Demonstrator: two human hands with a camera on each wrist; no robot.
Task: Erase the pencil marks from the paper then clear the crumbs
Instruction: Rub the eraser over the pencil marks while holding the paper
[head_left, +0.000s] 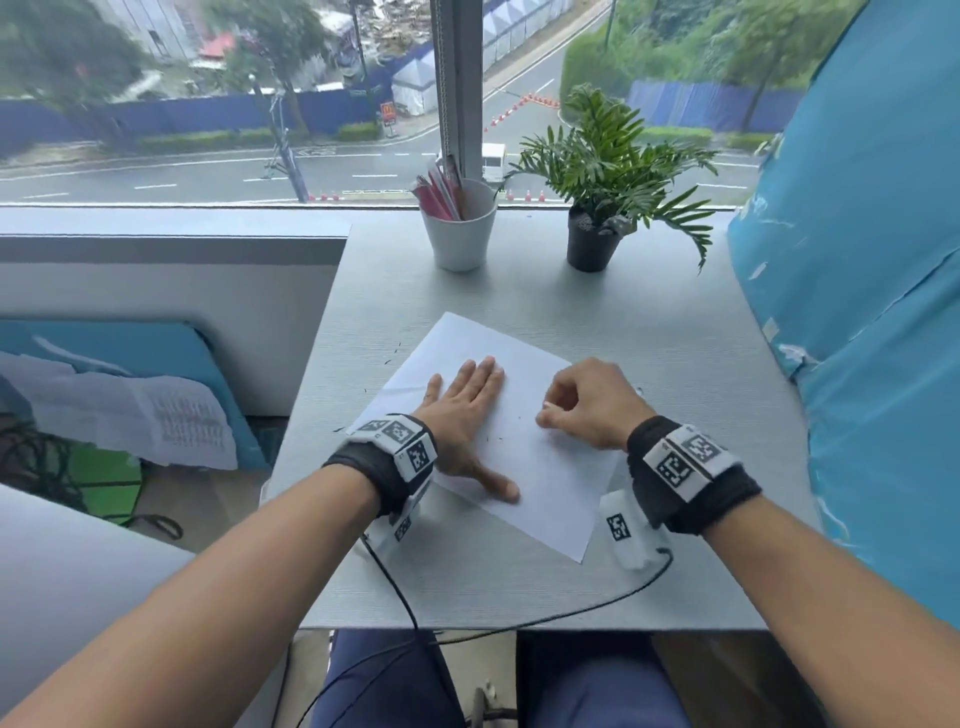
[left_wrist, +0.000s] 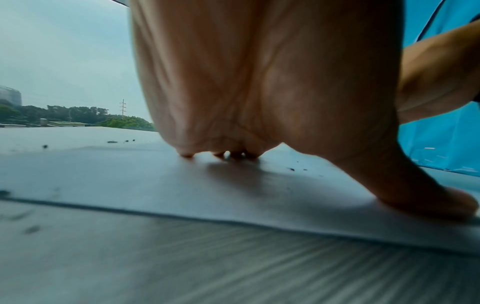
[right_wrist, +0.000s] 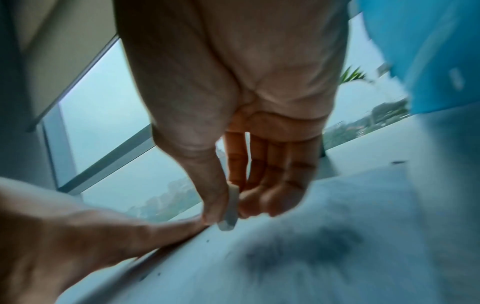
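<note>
A white sheet of paper (head_left: 540, 467) lies turned at an angle on the grey desk (head_left: 675, 364). My left hand (head_left: 467, 410) lies flat on the paper's left half, fingers straight and thumb spread, pressing it down (left_wrist: 259, 92). My right hand (head_left: 587, 405) is curled over the paper's right part and pinches a small white eraser (right_wrist: 230, 207) between thumb and fingertips, its lower end touching the sheet. Small dark crumbs (head_left: 496, 435) lie on the paper between the hands, and others (head_left: 390, 358) dot the desk beyond the sheet's left edge.
A white cup (head_left: 460, 228) of pens and a potted plant (head_left: 597, 208) stand at the desk's far edge by the window. A blue cushion-like panel (head_left: 872, 312) borders the right side. Black cables (head_left: 467, 623) trail over the near edge.
</note>
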